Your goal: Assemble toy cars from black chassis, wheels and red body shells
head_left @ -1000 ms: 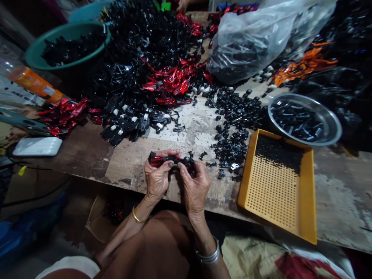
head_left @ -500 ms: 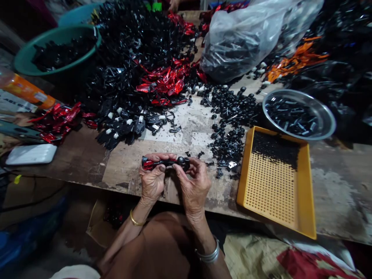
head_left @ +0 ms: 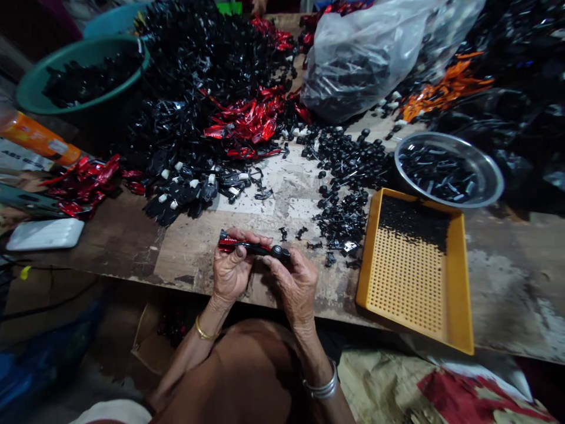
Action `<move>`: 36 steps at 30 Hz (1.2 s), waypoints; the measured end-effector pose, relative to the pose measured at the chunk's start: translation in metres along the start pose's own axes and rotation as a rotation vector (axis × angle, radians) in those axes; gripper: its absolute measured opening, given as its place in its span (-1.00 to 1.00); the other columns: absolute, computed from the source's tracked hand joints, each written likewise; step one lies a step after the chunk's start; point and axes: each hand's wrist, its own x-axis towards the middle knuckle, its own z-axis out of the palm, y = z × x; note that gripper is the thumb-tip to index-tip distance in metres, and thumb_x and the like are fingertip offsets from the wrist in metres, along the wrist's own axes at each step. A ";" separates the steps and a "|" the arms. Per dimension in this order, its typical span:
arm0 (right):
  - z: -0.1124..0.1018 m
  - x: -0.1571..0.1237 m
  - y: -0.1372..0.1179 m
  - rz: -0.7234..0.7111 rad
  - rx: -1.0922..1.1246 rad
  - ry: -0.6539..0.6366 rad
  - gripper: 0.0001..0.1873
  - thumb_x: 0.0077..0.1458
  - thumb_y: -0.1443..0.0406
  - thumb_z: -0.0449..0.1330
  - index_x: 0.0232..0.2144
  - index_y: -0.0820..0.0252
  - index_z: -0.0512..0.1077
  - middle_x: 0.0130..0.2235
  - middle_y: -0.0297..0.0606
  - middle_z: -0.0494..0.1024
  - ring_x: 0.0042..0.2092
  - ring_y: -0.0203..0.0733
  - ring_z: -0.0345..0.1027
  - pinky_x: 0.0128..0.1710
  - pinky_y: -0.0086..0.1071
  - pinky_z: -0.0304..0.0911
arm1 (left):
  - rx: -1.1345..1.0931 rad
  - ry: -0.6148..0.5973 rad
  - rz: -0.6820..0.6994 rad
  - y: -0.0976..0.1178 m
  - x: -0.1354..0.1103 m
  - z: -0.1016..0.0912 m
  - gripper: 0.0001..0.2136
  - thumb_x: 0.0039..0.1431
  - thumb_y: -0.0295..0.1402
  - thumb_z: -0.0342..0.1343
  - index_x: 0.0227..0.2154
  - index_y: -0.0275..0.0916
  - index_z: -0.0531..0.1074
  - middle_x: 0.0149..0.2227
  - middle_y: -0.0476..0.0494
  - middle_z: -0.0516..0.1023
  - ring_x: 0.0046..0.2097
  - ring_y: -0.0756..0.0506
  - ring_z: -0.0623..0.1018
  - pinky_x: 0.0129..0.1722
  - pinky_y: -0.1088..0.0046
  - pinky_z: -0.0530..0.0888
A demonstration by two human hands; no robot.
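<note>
Gripping: a red-and-black plastic part [head_left: 251, 245] is pinched between the closed fingers of the left hand [head_left: 232, 274] and right hand [head_left: 293, 288].
Position: the part is held just above a wooden table [head_left: 185, 259], near scattered black pieces [head_left: 342, 221].

The tabletop [head_left: 185, 253] is rough, worn wood, scuffed pale in patches. The red-and-black piece [head_left: 238, 242] is glossy plastic (shiny enough to throw back the light from across the room). The bowl [head_left: 441, 136] is smooth, polished steel, the tray [head_left: 406, 282] perforated yellow plastic with a matt finish, and the bag [head_left: 353, 65] thin, crinkled, see-through plastic film. The green basin [head_left: 88, 41] looks like smooth plastic, and the brown cloth [head_left: 247, 365] is soft and matt.
</note>
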 end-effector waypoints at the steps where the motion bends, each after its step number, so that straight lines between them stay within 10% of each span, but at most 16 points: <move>1: 0.000 -0.002 0.001 0.037 0.014 -0.004 -0.81 0.10 0.16 0.20 -0.41 0.16 0.44 -0.46 -0.37 0.47 -0.42 -0.29 0.34 -0.40 -0.44 0.25 | 0.009 0.004 -0.004 0.000 0.000 0.000 -0.74 -0.20 -0.33 0.41 -0.45 -0.18 0.45 -0.45 0.03 0.54 -0.31 -0.07 0.58 -0.08 0.22 0.54; 14: 0.005 -0.003 0.001 0.058 -0.029 0.012 -0.71 0.07 0.09 0.23 -0.49 0.19 0.39 -0.53 -0.40 0.39 -0.48 -0.34 0.23 -0.44 -0.45 0.18 | 0.026 0.088 -0.060 0.001 0.001 0.001 -0.68 -0.33 -0.49 0.40 -0.47 -0.21 0.40 -0.38 0.03 0.53 -0.31 -0.04 0.57 -0.25 0.36 0.57; 36: 0.022 0.005 -0.011 0.623 0.263 -0.024 -0.57 -0.13 0.05 0.28 -0.63 0.16 0.17 -0.67 -0.53 0.20 -0.67 -0.43 0.09 -0.74 -0.55 -0.01 | 0.129 0.251 -0.123 -0.003 0.009 -0.003 -0.77 -0.33 -0.50 0.35 -0.50 -0.29 0.47 -0.52 0.04 0.54 -0.49 0.07 0.49 -0.43 0.60 0.43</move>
